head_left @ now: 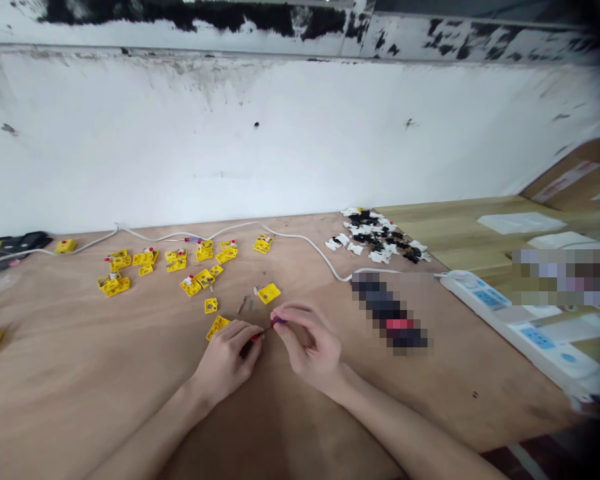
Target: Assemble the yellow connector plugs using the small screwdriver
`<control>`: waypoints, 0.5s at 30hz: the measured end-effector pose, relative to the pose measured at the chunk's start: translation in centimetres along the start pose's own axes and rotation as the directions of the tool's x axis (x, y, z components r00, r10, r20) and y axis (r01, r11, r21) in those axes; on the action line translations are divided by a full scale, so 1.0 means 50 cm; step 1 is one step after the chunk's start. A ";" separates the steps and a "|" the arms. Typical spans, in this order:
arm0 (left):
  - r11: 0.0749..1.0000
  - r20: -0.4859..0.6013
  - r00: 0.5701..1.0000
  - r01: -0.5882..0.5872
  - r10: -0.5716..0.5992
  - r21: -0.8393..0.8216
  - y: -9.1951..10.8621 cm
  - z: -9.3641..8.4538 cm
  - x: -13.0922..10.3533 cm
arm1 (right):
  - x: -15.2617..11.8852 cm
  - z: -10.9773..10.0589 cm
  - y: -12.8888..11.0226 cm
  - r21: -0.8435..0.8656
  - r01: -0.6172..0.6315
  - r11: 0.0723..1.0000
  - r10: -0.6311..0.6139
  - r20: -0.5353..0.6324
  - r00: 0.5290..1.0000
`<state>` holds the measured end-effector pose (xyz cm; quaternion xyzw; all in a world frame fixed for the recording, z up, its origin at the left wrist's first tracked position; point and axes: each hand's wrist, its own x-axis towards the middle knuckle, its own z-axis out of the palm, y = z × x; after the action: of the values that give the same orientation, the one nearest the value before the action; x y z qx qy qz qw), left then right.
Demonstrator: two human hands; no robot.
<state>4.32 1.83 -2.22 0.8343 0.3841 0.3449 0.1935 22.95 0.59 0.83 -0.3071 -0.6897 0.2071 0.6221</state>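
Note:
My right hand [310, 343] pinches the short purple-and-red handle of a small screwdriver [279, 321], its thin shaft pointing left. My left hand [230, 353] is closed on a small red part [257, 337] that the shaft reaches; whether the tip touches it I cannot tell. Just behind my left hand lies an open yellow plastic casing [218, 327], partly covered by the fingers. Beyond the hands are a yellow cover [269, 293], a small yellow piece [211, 305] and a thin metal piece [243, 305].
Several yellow casings [176, 260] with white and red parts lie at the back left. A second screwdriver [193, 239] rests near the white cable [300, 237]. Black and white pieces [380, 235] form a pile at the back right. A power strip [520, 327] runs along the right.

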 end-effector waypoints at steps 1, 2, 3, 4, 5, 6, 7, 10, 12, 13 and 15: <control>1.000 0.000 1.000 -0.002 0.002 0.004 0.000 -0.001 0.000 | 0.001 0.000 -0.001 0.008 -0.010 1.000 0.010 0.002 1.000; 1.000 -0.001 1.000 -0.004 0.004 0.007 0.001 -0.001 0.001 | 0.002 0.000 -0.002 0.017 -0.025 1.000 0.025 0.016 1.000; 1.000 0.000 1.000 -0.008 0.008 0.008 0.001 -0.002 0.001 | 0.003 0.001 -0.004 0.022 -0.030 0.999 0.029 0.036 0.999; 1.000 0.000 1.000 -0.010 0.010 0.009 0.000 -0.002 0.002 | 0.004 0.001 -0.006 0.014 -0.021 1.000 0.020 0.051 0.998; 1.000 0.002 1.000 -0.011 0.011 0.009 0.000 -0.003 0.002 | 0.006 0.001 -0.008 -0.009 0.003 1.000 -0.003 0.052 0.999; 1.000 0.003 1.000 -0.012 0.012 0.010 -0.001 -0.003 0.003 | 0.007 0.001 -0.010 -0.037 0.034 0.999 -0.032 0.040 0.999; 1.000 0.004 1.000 -0.012 0.012 0.010 -0.001 -0.003 0.003 | 0.008 0.002 -0.012 -0.058 0.052 0.997 -0.051 0.021 0.998; 1.000 0.006 1.000 -0.005 0.005 0.013 -0.002 -0.003 0.002 | 0.009 0.002 -0.017 -0.044 0.011 0.999 -0.010 0.020 1.000; 1.000 0.002 1.000 -0.009 0.009 0.016 -0.002 -0.002 0.001 | 0.008 0.002 -0.018 -0.020 -0.007 1.000 0.008 0.057 0.998; 1.000 0.000 1.000 -0.012 0.012 0.015 -0.002 -0.002 0.001 | 0.007 0.002 -0.017 -0.021 0.002 1.000 -0.001 0.056 0.998; 1.000 -0.001 1.000 -0.018 0.018 0.012 -0.001 -0.003 0.000 | 0.005 0.003 -0.014 -0.026 0.018 1.000 -0.017 0.022 1.000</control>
<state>4.20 1.88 -2.16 0.8387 0.3786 0.3448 0.1854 22.70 0.26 1.45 -0.3069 -0.7017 0.1959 0.6125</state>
